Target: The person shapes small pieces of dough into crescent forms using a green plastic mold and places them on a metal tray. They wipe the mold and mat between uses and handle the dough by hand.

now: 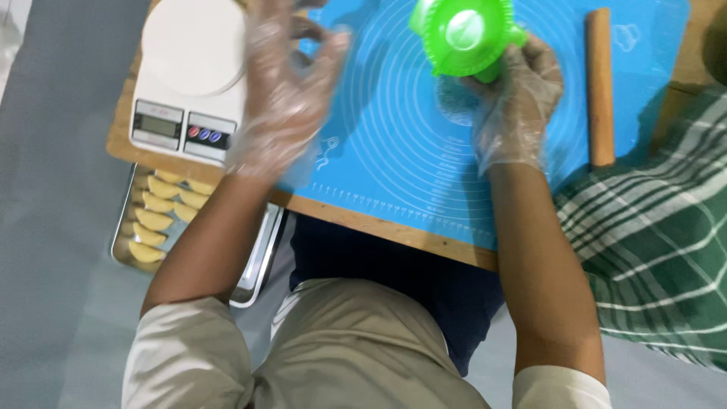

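Observation:
Both my hands wear clear plastic gloves. My right hand (515, 106) grips a green round dumpling press (463, 36) by its handle, held above the blue silicone baking mat (394, 144). My left hand (291, 83) hovers with fingers spread over the mat's left edge, beside the white kitchen scale (193, 76), and holds nothing.
A wooden rolling pin (600, 83) lies along the mat's right side. The mat rests on a wooden board (379, 223). Below the scale, a metal tray (254, 261) holds several folded yellow dumplings (155, 220). A green plaid cloth (659, 250) sits at the right.

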